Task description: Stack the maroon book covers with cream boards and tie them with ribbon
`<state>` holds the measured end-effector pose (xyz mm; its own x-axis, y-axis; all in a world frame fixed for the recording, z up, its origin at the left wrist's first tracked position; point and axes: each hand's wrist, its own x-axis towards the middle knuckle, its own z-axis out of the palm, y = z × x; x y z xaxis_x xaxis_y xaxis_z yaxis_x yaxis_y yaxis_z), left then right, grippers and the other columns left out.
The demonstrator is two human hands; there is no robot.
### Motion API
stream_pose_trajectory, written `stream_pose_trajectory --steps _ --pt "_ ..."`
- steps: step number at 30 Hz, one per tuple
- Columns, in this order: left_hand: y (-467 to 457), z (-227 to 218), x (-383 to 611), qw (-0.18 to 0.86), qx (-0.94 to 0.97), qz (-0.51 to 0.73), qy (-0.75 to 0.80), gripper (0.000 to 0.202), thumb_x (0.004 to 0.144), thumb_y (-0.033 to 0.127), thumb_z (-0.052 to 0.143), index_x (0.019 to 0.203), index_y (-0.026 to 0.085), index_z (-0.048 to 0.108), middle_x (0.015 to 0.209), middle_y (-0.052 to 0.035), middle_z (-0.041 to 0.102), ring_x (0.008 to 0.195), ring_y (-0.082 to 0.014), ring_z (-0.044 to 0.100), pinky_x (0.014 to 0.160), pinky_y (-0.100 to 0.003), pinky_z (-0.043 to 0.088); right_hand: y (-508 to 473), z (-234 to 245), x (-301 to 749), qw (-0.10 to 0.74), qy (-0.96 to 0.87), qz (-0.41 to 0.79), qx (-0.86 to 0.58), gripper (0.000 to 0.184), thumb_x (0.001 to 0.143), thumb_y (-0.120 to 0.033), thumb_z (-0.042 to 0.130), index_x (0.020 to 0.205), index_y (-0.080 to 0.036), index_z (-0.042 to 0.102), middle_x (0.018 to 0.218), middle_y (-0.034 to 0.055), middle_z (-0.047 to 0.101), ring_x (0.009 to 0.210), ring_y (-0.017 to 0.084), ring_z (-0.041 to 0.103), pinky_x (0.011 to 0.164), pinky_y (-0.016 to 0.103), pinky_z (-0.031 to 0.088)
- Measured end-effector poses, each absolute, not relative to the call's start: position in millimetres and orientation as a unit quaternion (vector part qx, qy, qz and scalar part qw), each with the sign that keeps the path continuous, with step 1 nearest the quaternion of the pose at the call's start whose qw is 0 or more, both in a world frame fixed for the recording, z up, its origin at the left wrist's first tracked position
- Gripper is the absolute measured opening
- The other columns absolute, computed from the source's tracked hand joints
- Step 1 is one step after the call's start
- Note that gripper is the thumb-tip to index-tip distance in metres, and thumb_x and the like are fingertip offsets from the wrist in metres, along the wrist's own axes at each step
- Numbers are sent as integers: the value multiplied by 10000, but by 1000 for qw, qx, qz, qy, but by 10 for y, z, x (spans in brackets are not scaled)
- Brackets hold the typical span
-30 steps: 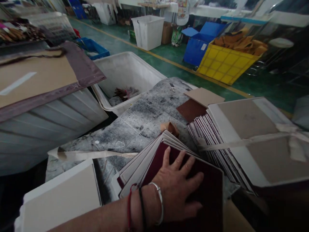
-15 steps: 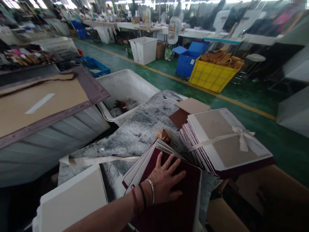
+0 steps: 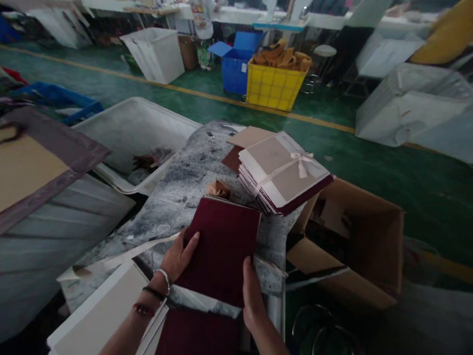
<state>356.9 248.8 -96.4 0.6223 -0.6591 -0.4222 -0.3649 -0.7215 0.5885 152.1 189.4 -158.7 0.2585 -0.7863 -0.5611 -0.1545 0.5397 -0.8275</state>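
A stack of dark red covers (image 3: 221, 241) lies squared up on the stained grey table (image 3: 185, 182). My left hand (image 3: 179, 256) presses its left edge, fingers together and straight. My right hand (image 3: 253, 296) presses the stack's right edge from the near side, fingers flat. Both hands hold the stack between them. Behind it sits a bundle of covers tied with a cream ribbon (image 3: 283, 170). A white flat board (image 3: 96, 315) lies at the near left, and more dark red material (image 3: 195, 335) shows below the stack.
A white tub (image 3: 129, 133) with scraps stands left of the table. An open cardboard box (image 3: 354, 236) sits on the green floor at the right. A yellow crate (image 3: 273, 84), a blue box (image 3: 236, 64) and a white bin (image 3: 155, 52) stand further back. A loose ribbon (image 3: 121, 256) crosses the table.
The fanned red covers have been gathered into one squared stack. My left hand moved from flat on top to the left edge. My right hand came into view at the right edge.
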Motion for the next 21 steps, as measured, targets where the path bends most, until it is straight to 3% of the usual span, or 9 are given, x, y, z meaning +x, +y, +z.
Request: stream_pose_trajectory --steps 4,8,10,16,21 --pt "2428 -934 3628 194 883 -337 -264 712 802 632 242 1176 73 475 1172 -203 578 1163 -324 504 1005 -429 352 1906 -1449 1733 691 560 -210 -406 1025 733 -784 313 1396 -5 253 1488 145 173 1377 233 141 1135 342 67" --pt "2333 -968 3698 151 894 -323 -271 748 759 631 249 1195 58 453 1173 -235 573 1138 -375 513 975 -479 367 1866 -1463 1619 716 542 -202 -390 1182 645 -864 283 1400 40 188 1495 159 105 1386 227 82 1136 320 28" --pt "2285 -967 3722 143 889 -321 -293 746 764 620 241 1245 77 415 1218 -210 555 1147 -361 510 977 -463 370 1862 -1485 1596 719 545 -201 -381 1212 619 -882 281 1404 36 180 1496 158 97 1387 233 63 1136 322 21" --pt "2185 -891 3663 92 907 -288 -292 687 810 568 241 1228 66 457 1095 -234 621 1023 -395 583 854 -489 440 1832 -1457 1690 703 532 -218 -419 986 719 -808 305 1386 -83 317 1473 121 257 1373 228 165 1134 325 99" --pt "2169 -917 3606 116 909 -279 -288 653 838 583 260 1262 118 438 1104 -195 620 1048 -365 573 891 -483 417 1829 -1651 1428 680 539 -167 -469 815 796 -742 223 1330 -152 398 1436 87 345 1341 208 253 1100 343 212"
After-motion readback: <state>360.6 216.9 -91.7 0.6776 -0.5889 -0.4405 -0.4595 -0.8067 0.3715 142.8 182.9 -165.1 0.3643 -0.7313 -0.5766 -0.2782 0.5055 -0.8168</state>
